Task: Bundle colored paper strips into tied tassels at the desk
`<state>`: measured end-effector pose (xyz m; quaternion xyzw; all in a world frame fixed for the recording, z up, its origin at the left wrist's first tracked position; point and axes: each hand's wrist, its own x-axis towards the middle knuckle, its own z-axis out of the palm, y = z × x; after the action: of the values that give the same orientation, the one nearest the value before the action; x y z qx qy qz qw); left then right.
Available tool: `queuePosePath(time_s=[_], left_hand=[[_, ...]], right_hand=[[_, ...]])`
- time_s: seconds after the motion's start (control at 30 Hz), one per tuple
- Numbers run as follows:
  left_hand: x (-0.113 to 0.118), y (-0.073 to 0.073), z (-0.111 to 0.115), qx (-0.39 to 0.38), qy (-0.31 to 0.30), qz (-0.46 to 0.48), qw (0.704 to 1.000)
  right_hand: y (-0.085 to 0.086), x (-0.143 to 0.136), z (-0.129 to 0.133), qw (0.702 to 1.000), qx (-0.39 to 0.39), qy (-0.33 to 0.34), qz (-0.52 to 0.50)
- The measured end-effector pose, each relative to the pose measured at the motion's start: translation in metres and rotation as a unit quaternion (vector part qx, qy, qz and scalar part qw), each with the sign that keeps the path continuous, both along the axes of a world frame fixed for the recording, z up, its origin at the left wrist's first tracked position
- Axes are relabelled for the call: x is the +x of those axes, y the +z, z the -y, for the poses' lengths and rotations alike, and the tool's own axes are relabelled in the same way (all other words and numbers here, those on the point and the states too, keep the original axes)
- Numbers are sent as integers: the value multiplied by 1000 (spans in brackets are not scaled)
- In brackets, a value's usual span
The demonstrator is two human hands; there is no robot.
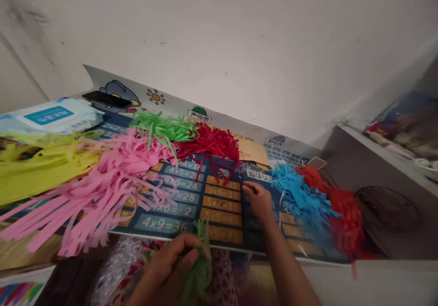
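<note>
The printed mat [188, 196] carries loose fringe, seemingly grouped by colour to keep strips untangled: pink strips [119, 169] overhang its near edge, yellow strips [44, 169] cover its left end, and blue strips [301, 196] and orange-red strips [345, 215] lie toward its near right corner. Dark red strips [214, 144] sit toward the far edge, beside a tan envelope [255, 152]. The left hand [183, 256] grips pale green strips [201, 269] before the near edge, probably bunched to stay together. The right hand [260, 201] has curled fingers over the mat; whether they pinch anything, I cannot tell.
</note>
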<state>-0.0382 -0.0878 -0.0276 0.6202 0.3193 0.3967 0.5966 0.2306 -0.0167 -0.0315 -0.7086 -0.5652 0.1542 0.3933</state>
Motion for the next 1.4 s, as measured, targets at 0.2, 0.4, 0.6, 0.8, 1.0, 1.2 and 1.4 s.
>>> queuePosePath(time_s=[0.2, 0.4, 0.6, 0.8, 1.0, 1.2, 1.4], left_hand=[[14, -25, -7, -181, -16, 54, 982], [9, -14, -19, 5, 80, -98, 992], [2, 3, -18, 104, 61, -81, 989], [3, 6, -10, 117, 51, -95, 987], [1, 7, -7, 119, 49, -137, 982], [0, 5, -5, 191, 42, -174, 965], [0, 6, -7, 303, -8, -245, 921]], right_hand=[[-17, 26, -71, 994, -19, 1, 106], [8, -1, -26, 996, -7, 30, 90], [12, -67, 82, 984, -14, 160, -81], [-10, -93, 115, 976, -7, 115, -186], [-6, -93, 117, 968, 22, 128, -213], [-8, -94, 121, 975, 27, 138, -171], [-6, -96, 121, 980, 82, 155, -92]])
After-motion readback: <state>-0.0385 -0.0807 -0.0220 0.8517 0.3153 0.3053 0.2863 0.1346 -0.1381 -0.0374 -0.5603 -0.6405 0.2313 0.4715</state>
